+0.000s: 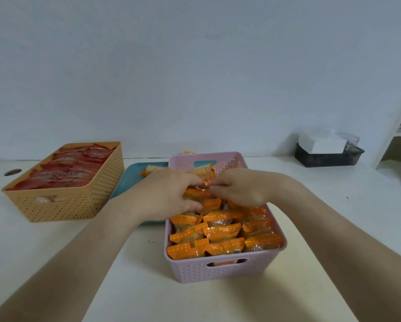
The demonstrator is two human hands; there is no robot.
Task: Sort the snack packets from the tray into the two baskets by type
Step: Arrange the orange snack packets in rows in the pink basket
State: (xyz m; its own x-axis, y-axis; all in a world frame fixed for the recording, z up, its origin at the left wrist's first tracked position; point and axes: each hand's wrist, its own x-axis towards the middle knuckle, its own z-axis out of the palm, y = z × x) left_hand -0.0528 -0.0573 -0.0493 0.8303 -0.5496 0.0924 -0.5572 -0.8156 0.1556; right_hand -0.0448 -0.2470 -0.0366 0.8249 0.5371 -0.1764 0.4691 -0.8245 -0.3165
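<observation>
A pink basket [220,271] in front of me is packed with several orange snack packets [221,231] in rows. Both hands are over its far half. My left hand [169,194] has its fingers curled onto orange packets there, and my right hand [241,187] pinches packets right beside it; the fingertips nearly meet. A teal tray [131,180] lies behind my left hand with one orange packet [149,170] showing on it. At the left an orange basket [62,205] holds several red packets [71,168].
A black box [328,156] with white tissues stands at the back right by the wall. White shelving [399,145] rises at the far right. A round hole [12,172] is in the tabletop at far left. Bare white table lies in front of the baskets.
</observation>
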